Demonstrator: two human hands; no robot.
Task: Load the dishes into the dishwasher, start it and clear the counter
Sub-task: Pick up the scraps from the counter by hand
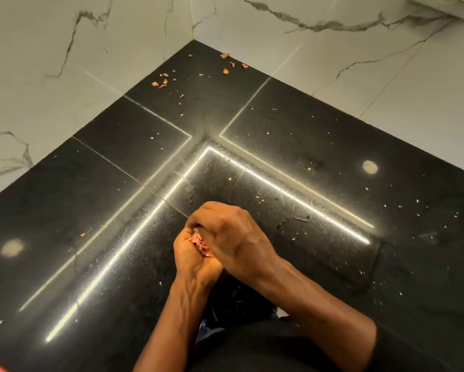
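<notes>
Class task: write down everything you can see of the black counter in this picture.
The counter is a glossy black, stone-like top filling a corner between two white veined walls. Thin pale seams split it into slabs; it mirrors an L-shaped light strip and two round lamps. Pink-orange scraps lie near the corner, pale specks all over. The left hand cups more scraps above its front, the right hand over it.

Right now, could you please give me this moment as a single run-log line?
step: clearing | left hand: cupped round pink scraps | right hand: laid over it | counter: loose bits near back corner
</notes>
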